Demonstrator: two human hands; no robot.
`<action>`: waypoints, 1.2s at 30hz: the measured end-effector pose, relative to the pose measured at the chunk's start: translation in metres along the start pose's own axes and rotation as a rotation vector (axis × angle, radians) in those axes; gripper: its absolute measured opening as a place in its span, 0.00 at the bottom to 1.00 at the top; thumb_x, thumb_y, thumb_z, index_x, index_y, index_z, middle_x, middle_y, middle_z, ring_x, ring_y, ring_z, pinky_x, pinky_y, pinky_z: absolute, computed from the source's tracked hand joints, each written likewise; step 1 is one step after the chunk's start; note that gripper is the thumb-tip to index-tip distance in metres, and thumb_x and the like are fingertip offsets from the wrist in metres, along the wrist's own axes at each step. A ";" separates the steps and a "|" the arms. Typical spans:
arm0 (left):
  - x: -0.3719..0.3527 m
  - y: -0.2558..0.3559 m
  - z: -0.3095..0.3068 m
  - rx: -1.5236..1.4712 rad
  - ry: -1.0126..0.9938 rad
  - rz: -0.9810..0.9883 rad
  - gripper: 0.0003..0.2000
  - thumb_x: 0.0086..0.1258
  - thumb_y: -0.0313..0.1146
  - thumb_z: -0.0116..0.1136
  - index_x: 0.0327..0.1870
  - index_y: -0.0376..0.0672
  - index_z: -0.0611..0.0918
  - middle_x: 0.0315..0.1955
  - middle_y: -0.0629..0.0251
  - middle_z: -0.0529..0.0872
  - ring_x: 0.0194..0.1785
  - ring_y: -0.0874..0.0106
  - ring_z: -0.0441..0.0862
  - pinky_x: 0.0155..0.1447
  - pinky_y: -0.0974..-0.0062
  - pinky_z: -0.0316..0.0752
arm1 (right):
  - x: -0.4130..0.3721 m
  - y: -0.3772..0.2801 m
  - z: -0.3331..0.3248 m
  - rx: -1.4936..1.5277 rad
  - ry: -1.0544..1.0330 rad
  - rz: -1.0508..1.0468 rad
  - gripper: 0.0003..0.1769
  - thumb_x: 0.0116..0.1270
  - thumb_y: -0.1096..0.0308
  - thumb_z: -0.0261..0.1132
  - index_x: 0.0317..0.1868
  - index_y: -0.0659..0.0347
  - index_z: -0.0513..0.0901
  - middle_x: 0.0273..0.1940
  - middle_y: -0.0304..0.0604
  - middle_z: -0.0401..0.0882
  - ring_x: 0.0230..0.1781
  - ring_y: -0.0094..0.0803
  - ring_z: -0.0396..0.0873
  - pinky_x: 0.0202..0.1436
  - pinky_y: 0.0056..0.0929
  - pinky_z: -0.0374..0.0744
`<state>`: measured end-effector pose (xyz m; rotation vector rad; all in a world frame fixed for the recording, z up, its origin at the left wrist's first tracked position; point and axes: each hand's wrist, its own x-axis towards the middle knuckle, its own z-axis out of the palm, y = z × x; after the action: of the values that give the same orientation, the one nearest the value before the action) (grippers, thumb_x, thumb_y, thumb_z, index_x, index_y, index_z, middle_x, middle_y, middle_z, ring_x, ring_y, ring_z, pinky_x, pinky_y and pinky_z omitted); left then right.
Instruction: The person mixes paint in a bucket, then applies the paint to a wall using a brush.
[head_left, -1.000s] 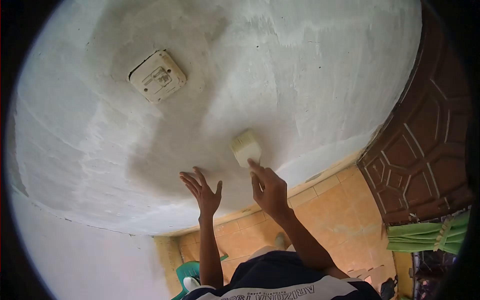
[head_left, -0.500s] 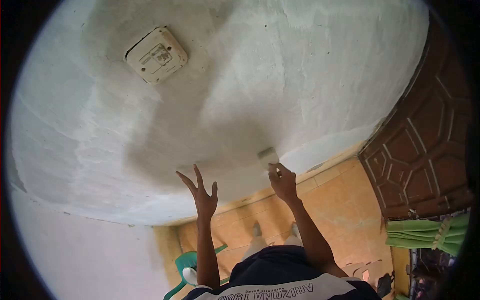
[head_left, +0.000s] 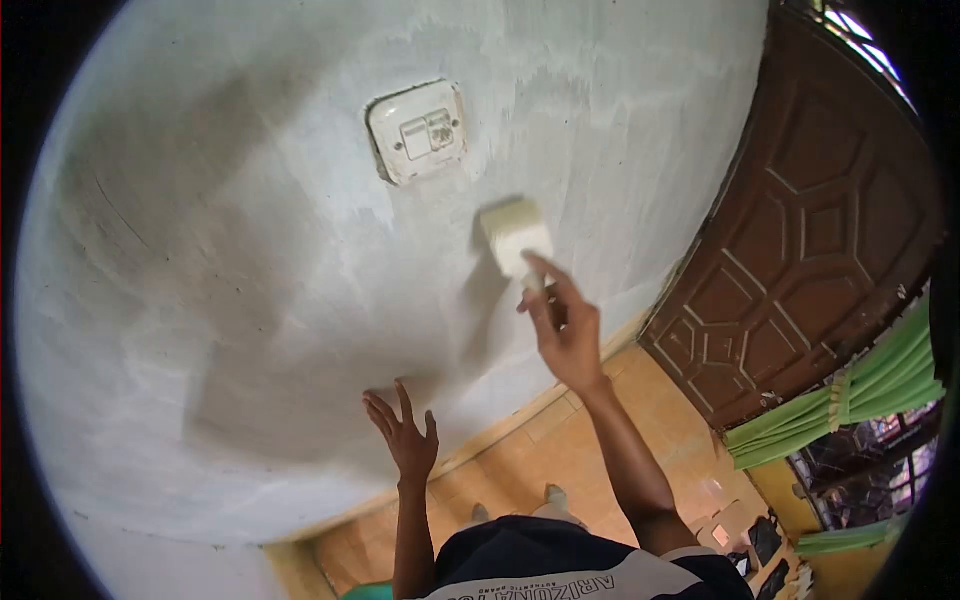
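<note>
View from my head, looking down a pale grey plastered wall (head_left: 250, 250). My right hand (head_left: 565, 335) is closed around the handle of a wide paintbrush (head_left: 517, 238), with the forefinger stretched along it toward the head. The brush sits just below and to the right of the light switch (head_left: 418, 132), its pale bristles against the wall. My left hand (head_left: 405, 435) is empty, fingers spread, well below the switch. I cannot tell whether its fingertips touch the wall or hang just off it.

I judge the brush light and easy in one hand. It likely has a stiff handle and soft bristles that bend under pressure. Wet paint could make it slippery near the head, so the handle is the place to hold it.

The handle is hidden inside my hand. Whether the bristles carry paint is hard to make out. The switch's markings are small and blurred. Far right of the switch, the dark lens edge cuts off a brown panelled door (head_left: 800, 230) and a green curtain (head_left: 860, 390).
</note>
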<state>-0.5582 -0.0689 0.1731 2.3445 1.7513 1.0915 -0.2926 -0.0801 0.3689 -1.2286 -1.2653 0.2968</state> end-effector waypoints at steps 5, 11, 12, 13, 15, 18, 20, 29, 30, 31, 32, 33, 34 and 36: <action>-0.009 -0.030 0.004 0.058 -0.174 0.014 0.42 0.72 0.42 0.60 0.84 0.52 0.52 0.79 0.32 0.37 0.81 0.32 0.35 0.82 0.39 0.39 | -0.076 0.097 0.050 -0.206 0.053 -0.082 0.17 0.70 0.79 0.63 0.59 0.67 0.80 0.46 0.57 0.85 0.47 0.46 0.87 0.51 0.34 0.83; -0.009 -0.050 -0.006 0.089 -0.284 0.089 0.39 0.74 0.44 0.57 0.83 0.54 0.53 0.78 0.30 0.46 0.80 0.31 0.45 0.82 0.41 0.43 | -0.132 0.134 0.032 -0.566 -0.447 0.127 0.14 0.72 0.66 0.62 0.55 0.56 0.85 0.43 0.51 0.87 0.32 0.42 0.86 0.41 0.38 0.82; -0.008 -0.055 -0.004 0.096 -0.291 0.118 0.39 0.74 0.44 0.57 0.83 0.54 0.53 0.77 0.30 0.48 0.79 0.32 0.47 0.81 0.41 0.44 | -0.116 0.120 0.021 -0.627 -0.616 0.260 0.14 0.72 0.66 0.59 0.55 0.56 0.84 0.52 0.49 0.86 0.37 0.44 0.87 0.48 0.39 0.83; -0.010 -0.061 -0.002 0.104 -0.300 0.147 0.39 0.74 0.44 0.57 0.83 0.55 0.53 0.77 0.31 0.50 0.79 0.33 0.50 0.81 0.41 0.45 | -0.106 0.137 0.015 -0.725 -0.640 0.072 0.15 0.74 0.63 0.58 0.55 0.55 0.85 0.46 0.49 0.88 0.31 0.43 0.86 0.57 0.42 0.79; -0.012 -0.066 0.002 0.109 -0.296 0.156 0.39 0.74 0.44 0.57 0.83 0.56 0.53 0.77 0.31 0.52 0.79 0.33 0.51 0.81 0.41 0.46 | -0.048 0.065 0.012 -0.579 -0.474 0.351 0.18 0.76 0.56 0.59 0.57 0.56 0.87 0.24 0.51 0.85 0.21 0.40 0.82 0.58 0.40 0.78; -0.011 -0.067 0.007 0.096 -0.333 0.139 0.39 0.75 0.44 0.56 0.84 0.57 0.52 0.77 0.30 0.49 0.79 0.33 0.49 0.81 0.41 0.45 | 0.020 -0.023 -0.008 -0.624 -0.428 0.216 0.16 0.71 0.61 0.64 0.53 0.60 0.89 0.28 0.51 0.88 0.23 0.30 0.86 0.34 0.29 0.83; -0.011 -0.070 0.008 0.081 -0.388 0.119 0.39 0.75 0.46 0.55 0.84 0.57 0.51 0.78 0.29 0.45 0.80 0.32 0.45 0.81 0.40 0.43 | 0.054 -0.071 -0.024 -0.727 -0.414 0.158 0.15 0.69 0.63 0.67 0.52 0.59 0.90 0.29 0.51 0.89 0.22 0.28 0.84 0.34 0.31 0.82; -0.013 -0.073 0.011 0.047 -0.348 0.130 0.38 0.74 0.44 0.57 0.83 0.58 0.54 0.79 0.32 0.44 0.80 0.33 0.47 0.81 0.40 0.42 | 0.065 -0.108 -0.028 -0.460 0.198 -0.153 0.19 0.72 0.65 0.69 0.61 0.56 0.86 0.20 0.38 0.78 0.21 0.16 0.68 0.26 0.25 0.70; -0.013 -0.073 0.012 0.058 -0.346 0.133 0.39 0.74 0.44 0.58 0.84 0.58 0.54 0.79 0.32 0.44 0.80 0.33 0.47 0.81 0.40 0.42 | 0.059 -0.089 -0.020 -0.456 0.192 -0.155 0.19 0.72 0.65 0.69 0.61 0.56 0.86 0.20 0.38 0.78 0.21 0.16 0.68 0.26 0.25 0.70; -0.013 -0.073 0.012 0.071 -0.345 0.135 0.39 0.74 0.44 0.58 0.84 0.58 0.53 0.79 0.33 0.44 0.80 0.33 0.47 0.81 0.39 0.43 | 0.051 -0.066 -0.009 -0.375 0.185 -0.185 0.19 0.73 0.66 0.68 0.63 0.57 0.85 0.20 0.40 0.77 0.21 0.16 0.67 0.25 0.24 0.70; -0.014 -0.073 0.013 0.078 -0.349 0.128 0.39 0.74 0.44 0.58 0.84 0.58 0.53 0.79 0.33 0.44 0.80 0.33 0.47 0.81 0.39 0.43 | 0.039 -0.040 0.002 -0.293 0.179 -0.210 0.20 0.74 0.67 0.67 0.65 0.57 0.83 0.21 0.41 0.76 0.21 0.15 0.66 0.25 0.23 0.69; -0.014 -0.072 0.014 0.081 -0.330 0.134 0.40 0.74 0.45 0.58 0.84 0.57 0.53 0.79 0.33 0.45 0.80 0.33 0.46 0.81 0.39 0.43 | 0.026 -0.015 0.014 -0.305 0.153 -0.148 0.21 0.74 0.69 0.66 0.66 0.57 0.82 0.21 0.43 0.74 0.21 0.17 0.65 0.25 0.23 0.68; -0.014 -0.071 0.015 0.084 -0.314 0.141 0.40 0.73 0.45 0.59 0.84 0.57 0.53 0.79 0.33 0.45 0.80 0.33 0.46 0.81 0.38 0.43 | 0.010 0.010 0.026 -0.317 0.128 -0.084 0.22 0.74 0.72 0.65 0.68 0.56 0.80 0.21 0.45 0.72 0.21 0.18 0.63 0.25 0.23 0.68; -0.015 -0.071 0.020 0.095 -0.330 0.129 0.40 0.73 0.46 0.58 0.84 0.56 0.53 0.79 0.32 0.45 0.80 0.33 0.46 0.80 0.38 0.44 | -0.029 0.057 0.049 -0.343 0.131 -0.186 0.25 0.73 0.73 0.65 0.70 0.57 0.78 0.22 0.46 0.67 0.21 0.23 0.61 0.26 0.24 0.68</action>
<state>-0.6088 -0.0476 0.1210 2.5435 1.5842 0.5947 -0.3190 -0.0538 0.2981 -1.3816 -1.3402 -0.1408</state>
